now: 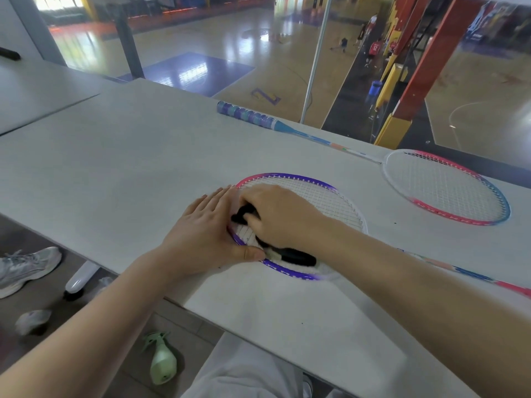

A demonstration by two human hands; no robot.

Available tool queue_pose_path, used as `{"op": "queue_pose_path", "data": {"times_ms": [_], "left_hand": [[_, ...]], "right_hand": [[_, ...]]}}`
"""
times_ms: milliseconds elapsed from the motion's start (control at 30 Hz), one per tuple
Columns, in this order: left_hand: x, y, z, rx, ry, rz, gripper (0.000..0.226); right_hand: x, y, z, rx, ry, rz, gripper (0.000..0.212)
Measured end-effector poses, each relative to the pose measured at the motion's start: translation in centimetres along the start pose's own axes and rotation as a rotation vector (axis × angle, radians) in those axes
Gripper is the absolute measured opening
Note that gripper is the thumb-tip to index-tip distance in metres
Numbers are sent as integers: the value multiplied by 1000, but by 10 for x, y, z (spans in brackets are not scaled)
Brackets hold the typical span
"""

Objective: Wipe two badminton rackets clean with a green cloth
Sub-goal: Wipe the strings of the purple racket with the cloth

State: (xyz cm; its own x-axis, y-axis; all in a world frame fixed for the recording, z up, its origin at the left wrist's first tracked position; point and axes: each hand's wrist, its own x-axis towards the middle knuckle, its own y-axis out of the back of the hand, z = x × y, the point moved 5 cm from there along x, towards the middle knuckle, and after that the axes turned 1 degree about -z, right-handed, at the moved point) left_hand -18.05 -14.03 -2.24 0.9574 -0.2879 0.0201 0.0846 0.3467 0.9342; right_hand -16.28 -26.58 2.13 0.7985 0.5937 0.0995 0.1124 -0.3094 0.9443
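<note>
**Purple-framed racket under both hands**

Purple-and-pink racket point(290, 179) lies flat on the grey bench point(129, 156). The left hand point(201, 239) presses it with straight fingers. The right hand point(281, 216) curls its grip round a dark-looking cloth point(298, 258) on the strings. The second racket point(448, 188) lies nearby.

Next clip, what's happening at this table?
A person is wiping the near racket, the purple and pink one, on a grey table. The right hand grips a dark cloth pressed on the strings, while the left hand lies flat on the frame's edge. The second racket lies untouched further back. A spray bottle sits on the floor.
</note>
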Motion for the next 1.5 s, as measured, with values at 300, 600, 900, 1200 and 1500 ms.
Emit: {"op": "queue_pose_path", "data": {"times_ms": [300, 600, 900, 1200, 1500], "left_hand": [[-3, 2, 4, 44, 39, -56, 135], [-2, 1, 3, -23, 28, -11, 150], [-4, 2, 3, 24, 23, -26, 138], [-3, 1, 1, 13, 8, -14, 142], [-3, 3, 3, -39, 36, -27, 150]], "right_hand": [[38, 13, 62, -249, -349, 183, 13], [-2, -4, -12, 74, 28, -137, 16], [46, 9, 46, -145, -252, 99, 15], [43, 1, 27, -107, -211, 71, 15], [4, 2, -14, 93, -12, -251, 17]]}}
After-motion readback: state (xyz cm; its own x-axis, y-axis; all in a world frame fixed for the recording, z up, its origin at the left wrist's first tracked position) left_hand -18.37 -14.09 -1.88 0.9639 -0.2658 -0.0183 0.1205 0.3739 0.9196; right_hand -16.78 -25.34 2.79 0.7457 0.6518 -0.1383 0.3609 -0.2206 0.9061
